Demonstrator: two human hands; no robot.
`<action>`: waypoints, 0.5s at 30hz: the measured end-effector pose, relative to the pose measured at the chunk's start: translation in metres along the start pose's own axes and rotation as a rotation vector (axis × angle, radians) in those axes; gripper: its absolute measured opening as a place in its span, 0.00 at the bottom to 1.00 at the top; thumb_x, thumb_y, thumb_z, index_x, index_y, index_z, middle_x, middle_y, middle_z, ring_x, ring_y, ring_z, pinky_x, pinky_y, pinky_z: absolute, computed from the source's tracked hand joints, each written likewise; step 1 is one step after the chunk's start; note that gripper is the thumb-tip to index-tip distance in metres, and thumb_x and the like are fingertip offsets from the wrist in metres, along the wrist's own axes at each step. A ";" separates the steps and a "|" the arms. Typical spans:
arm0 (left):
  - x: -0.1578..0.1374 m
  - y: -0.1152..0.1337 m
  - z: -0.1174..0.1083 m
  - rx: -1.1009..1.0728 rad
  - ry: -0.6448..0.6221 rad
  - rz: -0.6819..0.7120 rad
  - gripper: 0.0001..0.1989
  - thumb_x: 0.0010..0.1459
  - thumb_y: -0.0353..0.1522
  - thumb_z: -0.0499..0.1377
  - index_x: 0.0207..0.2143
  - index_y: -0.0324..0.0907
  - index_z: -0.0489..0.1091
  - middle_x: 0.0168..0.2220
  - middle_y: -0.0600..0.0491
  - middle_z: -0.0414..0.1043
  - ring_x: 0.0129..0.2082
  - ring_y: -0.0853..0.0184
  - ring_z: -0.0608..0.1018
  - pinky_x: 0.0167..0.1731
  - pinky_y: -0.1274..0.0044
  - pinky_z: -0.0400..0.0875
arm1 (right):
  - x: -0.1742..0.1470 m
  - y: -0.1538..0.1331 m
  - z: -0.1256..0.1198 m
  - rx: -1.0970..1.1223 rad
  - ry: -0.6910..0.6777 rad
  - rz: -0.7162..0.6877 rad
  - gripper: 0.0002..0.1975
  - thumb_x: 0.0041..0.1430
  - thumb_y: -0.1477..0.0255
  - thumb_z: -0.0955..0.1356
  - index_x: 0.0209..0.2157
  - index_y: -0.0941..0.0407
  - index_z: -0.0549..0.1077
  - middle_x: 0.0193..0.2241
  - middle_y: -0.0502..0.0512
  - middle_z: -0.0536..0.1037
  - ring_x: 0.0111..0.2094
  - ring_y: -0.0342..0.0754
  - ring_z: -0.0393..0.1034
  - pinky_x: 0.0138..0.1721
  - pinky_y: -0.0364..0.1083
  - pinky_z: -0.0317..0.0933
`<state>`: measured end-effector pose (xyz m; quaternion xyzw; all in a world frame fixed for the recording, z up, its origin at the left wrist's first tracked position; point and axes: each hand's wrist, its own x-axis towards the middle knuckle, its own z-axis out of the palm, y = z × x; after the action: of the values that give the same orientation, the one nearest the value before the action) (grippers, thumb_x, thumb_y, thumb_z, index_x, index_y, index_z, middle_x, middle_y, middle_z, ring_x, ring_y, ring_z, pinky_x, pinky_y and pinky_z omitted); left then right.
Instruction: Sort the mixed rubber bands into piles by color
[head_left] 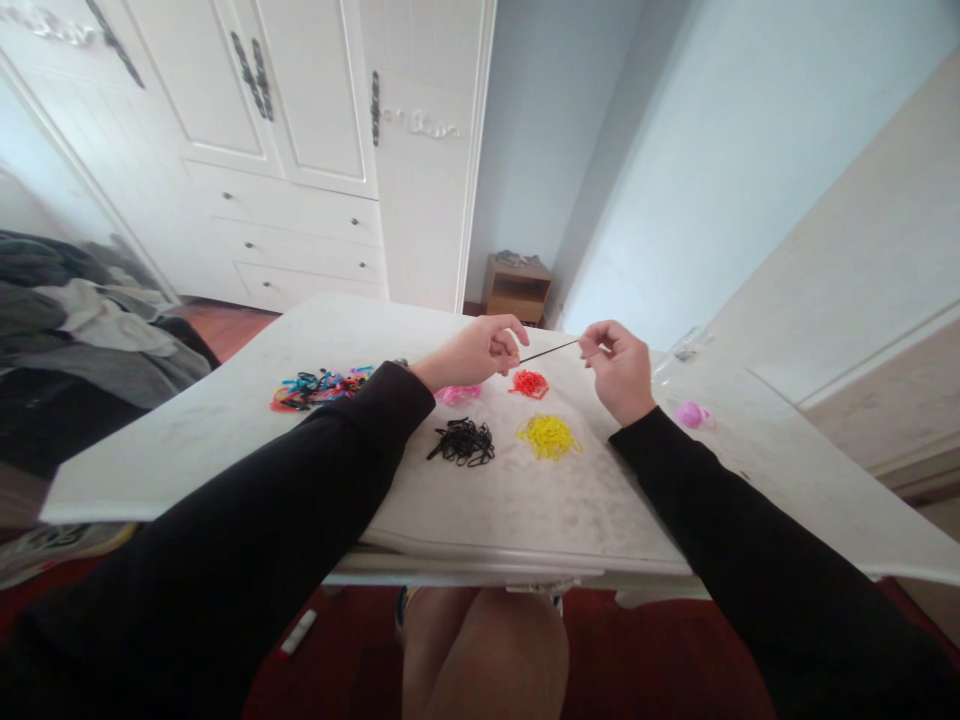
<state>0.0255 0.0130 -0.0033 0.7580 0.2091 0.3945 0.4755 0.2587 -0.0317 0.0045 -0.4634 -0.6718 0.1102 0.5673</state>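
Note:
A thin black rubber band [550, 351] is stretched in the air between my two hands. My left hand [484, 350] pinches one end, and the fingertips of my right hand [619, 368] grip the other. Beneath them on the white table [495, 510] lie small heaps of bands: red bands [530, 384], yellow bands [550, 437] and black bands [463, 442]. Pink bands [457, 394] show partly behind my left wrist. Further left is a mixed pile of coloured bands [319, 388], partly covered by my left sleeve.
Right of my right hand, a clear plastic container [682, 352] and a pink item [694, 415] rest on the table. Dark clothes [82, 320] are heaped at the left. A white wardrobe [300, 130] and a small wooden stand [517, 288] are behind. A white tube [298, 633] lies on the floor.

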 end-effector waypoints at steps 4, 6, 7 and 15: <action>0.000 0.001 0.002 -0.002 -0.015 -0.009 0.12 0.51 0.17 0.61 0.36 0.38 0.68 0.24 0.58 0.72 0.22 0.76 0.74 0.26 0.81 0.70 | 0.002 0.001 -0.002 0.047 0.131 -0.012 0.08 0.58 0.67 0.71 0.30 0.54 0.70 0.25 0.47 0.69 0.26 0.42 0.63 0.26 0.44 0.61; 0.001 0.001 0.005 -0.033 -0.027 0.001 0.11 0.52 0.17 0.62 0.36 0.37 0.68 0.25 0.58 0.72 0.22 0.75 0.75 0.27 0.81 0.70 | -0.003 -0.003 0.004 0.071 -0.033 -0.020 0.10 0.58 0.65 0.72 0.30 0.54 0.71 0.27 0.48 0.70 0.27 0.43 0.64 0.27 0.44 0.62; 0.001 0.001 0.006 -0.057 -0.030 0.013 0.11 0.52 0.18 0.62 0.36 0.37 0.68 0.25 0.57 0.73 0.23 0.75 0.75 0.27 0.81 0.71 | -0.005 -0.005 0.007 0.077 -0.123 -0.025 0.10 0.57 0.64 0.73 0.29 0.54 0.71 0.27 0.48 0.71 0.27 0.43 0.65 0.27 0.44 0.62; -0.010 0.022 -0.014 -0.081 -0.396 -0.147 0.16 0.47 0.27 0.72 0.39 0.38 0.74 0.28 0.52 0.80 0.26 0.71 0.80 0.27 0.80 0.71 | -0.009 -0.008 0.007 0.108 -0.160 0.025 0.10 0.58 0.63 0.72 0.37 0.54 0.76 0.28 0.49 0.73 0.27 0.43 0.67 0.26 0.43 0.62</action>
<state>0.0067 0.0039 0.0157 0.7838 0.1503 0.2100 0.5648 0.2480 -0.0402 0.0011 -0.4303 -0.7021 0.1899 0.5346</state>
